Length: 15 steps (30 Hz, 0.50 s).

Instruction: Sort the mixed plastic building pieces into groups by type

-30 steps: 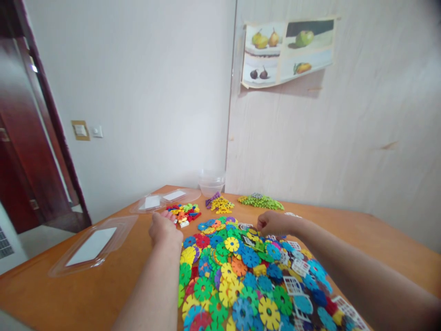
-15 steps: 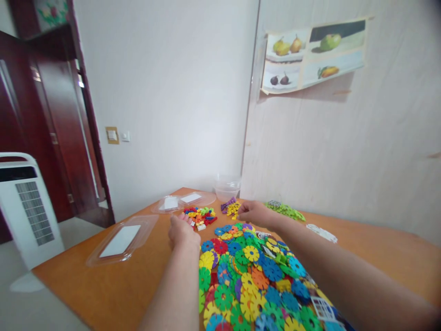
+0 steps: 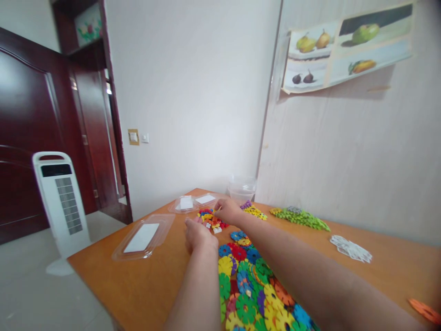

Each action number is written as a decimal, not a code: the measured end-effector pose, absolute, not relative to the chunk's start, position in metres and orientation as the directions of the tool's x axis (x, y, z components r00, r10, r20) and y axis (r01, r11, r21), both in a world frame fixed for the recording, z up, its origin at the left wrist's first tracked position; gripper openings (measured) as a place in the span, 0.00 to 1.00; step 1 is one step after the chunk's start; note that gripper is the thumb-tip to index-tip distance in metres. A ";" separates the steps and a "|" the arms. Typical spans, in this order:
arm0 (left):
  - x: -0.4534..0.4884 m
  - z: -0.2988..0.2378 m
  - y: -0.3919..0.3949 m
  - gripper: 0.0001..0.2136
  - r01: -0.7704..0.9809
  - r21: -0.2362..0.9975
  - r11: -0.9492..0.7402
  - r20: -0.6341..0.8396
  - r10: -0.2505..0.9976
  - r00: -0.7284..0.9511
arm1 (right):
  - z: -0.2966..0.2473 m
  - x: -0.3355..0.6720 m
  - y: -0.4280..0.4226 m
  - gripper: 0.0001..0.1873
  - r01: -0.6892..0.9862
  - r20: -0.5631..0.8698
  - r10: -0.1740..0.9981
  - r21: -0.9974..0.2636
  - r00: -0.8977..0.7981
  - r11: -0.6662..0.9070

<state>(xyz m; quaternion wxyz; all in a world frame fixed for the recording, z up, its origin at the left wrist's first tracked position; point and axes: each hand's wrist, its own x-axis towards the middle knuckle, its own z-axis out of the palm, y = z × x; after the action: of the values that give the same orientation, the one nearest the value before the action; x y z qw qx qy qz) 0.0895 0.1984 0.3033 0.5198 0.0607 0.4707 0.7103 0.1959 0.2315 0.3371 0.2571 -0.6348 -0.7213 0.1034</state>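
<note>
My right hand (image 3: 228, 211) is over the pile of small plastic building bricks (image 3: 216, 228), its fingers closed in a pinch; whatever they hold is hidden. Beside the pile's near left edge, my left hand (image 3: 200, 234) is half curled, with thumb and fingers apart and nothing visible between them. The bricks are red, yellow, blue, orange and white. Below my right forearm spreads a large heap of notched plastic discs (image 3: 246, 308) in many colours. Just past my right wrist lie small yellow pieces (image 3: 255, 212) and purple pieces (image 3: 246, 204).
Clear plastic lids (image 3: 156, 246) with white labels rest on the wooden table (image 3: 144, 287). A clear tub (image 3: 243, 186) stands against the wall. Green pieces (image 3: 303, 218), white pieces (image 3: 351, 248) and orange pieces (image 3: 424, 310) lie to the right. A white tower fan (image 3: 64, 202) stands left.
My right hand has moved left from the yellow pieces to the brick pile. The left hand stays beside the bricks. The view has turned left.
</note>
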 end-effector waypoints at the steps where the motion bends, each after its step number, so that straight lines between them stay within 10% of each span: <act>1: 0.090 0.303 0.198 0.24 -0.681 0.732 -0.015 -0.403 0.797 -0.450 | 0.336 0.193 0.235 0.09 0.865 0.243 0.968 -0.471 -0.063 0.174; 15: 0.091 0.307 0.194 0.24 -0.680 0.733 -0.007 -0.404 0.799 -0.444 | 0.344 0.202 0.219 0.09 0.847 0.302 0.951 -0.487 -0.064 0.212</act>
<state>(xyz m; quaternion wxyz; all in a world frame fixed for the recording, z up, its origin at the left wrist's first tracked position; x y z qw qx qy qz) 0.0910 0.1939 0.3075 0.5233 0.0634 0.4720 0.7066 0.2018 0.2189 0.3445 0.2867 -0.6211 -0.7238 0.0906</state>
